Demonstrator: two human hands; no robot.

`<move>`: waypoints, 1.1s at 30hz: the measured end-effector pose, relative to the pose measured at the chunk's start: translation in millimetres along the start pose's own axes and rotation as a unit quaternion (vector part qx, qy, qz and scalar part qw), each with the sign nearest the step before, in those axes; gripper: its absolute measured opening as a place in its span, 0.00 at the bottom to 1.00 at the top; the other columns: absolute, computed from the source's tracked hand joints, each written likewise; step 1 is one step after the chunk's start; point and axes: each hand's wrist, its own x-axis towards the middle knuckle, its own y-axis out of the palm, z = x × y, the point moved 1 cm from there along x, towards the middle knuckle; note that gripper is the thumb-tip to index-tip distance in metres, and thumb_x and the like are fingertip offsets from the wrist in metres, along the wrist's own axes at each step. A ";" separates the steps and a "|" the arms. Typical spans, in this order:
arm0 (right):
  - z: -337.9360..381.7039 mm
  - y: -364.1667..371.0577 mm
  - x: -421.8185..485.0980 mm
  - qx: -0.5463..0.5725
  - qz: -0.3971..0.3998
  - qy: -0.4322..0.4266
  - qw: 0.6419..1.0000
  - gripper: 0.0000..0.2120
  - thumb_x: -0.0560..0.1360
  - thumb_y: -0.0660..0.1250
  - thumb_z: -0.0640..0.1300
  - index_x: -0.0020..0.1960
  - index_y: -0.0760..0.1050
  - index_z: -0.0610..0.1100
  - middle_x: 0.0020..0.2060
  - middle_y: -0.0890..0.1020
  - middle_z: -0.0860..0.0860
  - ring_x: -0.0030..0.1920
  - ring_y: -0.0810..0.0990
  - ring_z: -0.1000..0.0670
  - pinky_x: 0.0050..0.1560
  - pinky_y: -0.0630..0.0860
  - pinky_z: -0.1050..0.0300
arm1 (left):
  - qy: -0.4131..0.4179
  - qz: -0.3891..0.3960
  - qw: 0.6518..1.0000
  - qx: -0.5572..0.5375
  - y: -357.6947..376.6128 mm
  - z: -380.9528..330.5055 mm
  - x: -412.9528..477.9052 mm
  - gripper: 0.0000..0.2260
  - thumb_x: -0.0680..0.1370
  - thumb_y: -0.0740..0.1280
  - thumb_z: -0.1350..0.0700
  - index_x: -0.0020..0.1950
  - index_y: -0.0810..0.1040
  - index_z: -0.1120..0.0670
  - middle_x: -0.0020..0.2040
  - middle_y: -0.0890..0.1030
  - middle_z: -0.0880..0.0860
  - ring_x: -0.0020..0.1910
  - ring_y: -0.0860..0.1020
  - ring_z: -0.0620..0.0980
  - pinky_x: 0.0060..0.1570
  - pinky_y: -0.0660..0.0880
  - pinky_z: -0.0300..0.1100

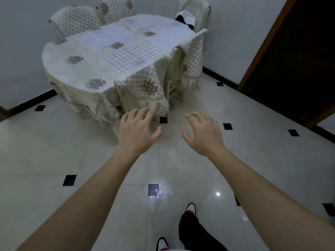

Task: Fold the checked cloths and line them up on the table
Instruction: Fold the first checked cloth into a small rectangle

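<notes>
While checked cloths point(125, 57) lie spread on the far table point(59, 57), both hands hover near. Left hand point(137, 131) and right hand point(203, 133) are spread, holding nothing.

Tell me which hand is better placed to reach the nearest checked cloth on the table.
Left, probably. The left hand lines up with the nearest checked cloth; the right hand hangs over bare floor beside the table. Both are open and well short.
</notes>
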 end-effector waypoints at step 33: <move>-181.8 76.6 502.5 0.060 -0.010 -0.085 0.995 0.25 0.75 0.65 0.54 0.70 0.72 0.48 0.65 0.76 0.46 0.66 0.73 0.43 0.68 0.68 0.42 | -0.084 0.004 0.996 0.031 151.0 14.7 471.9 0.28 0.76 0.56 0.37 0.72 0.71 0.48 0.69 0.77 0.51 0.66 0.74 0.55 0.63 0.71 0.55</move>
